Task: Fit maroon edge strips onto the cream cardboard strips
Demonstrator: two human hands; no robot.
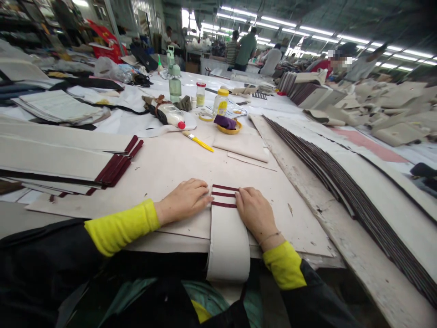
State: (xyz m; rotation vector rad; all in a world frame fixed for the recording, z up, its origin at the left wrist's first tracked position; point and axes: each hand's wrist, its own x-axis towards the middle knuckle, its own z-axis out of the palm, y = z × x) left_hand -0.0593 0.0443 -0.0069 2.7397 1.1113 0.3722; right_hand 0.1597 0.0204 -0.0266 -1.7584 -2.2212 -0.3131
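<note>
A long off-white strip (228, 237) lies before me, with several dark-red bands across its far end. Its near end curves down over the table's front edge. My left hand (189, 198) is at the strip's left edge, thumb and fingertips closed in at the banded end. My right hand (254, 210) has its fingers bent onto the right edge beside the bands. Both hands keep the strip between them; their fingertips' undersides are hidden. Beneath is a pale work board (164, 177).
Stacked off-white pieces with dark-red ends (116, 168) lie at left. A yellow-handled brush (201, 142), a basket (229, 130) with purple cloth, jars and a green bottle (175, 86) stand beyond. A long fanned stack (341, 182) runs along the right. Several people work in the background.
</note>
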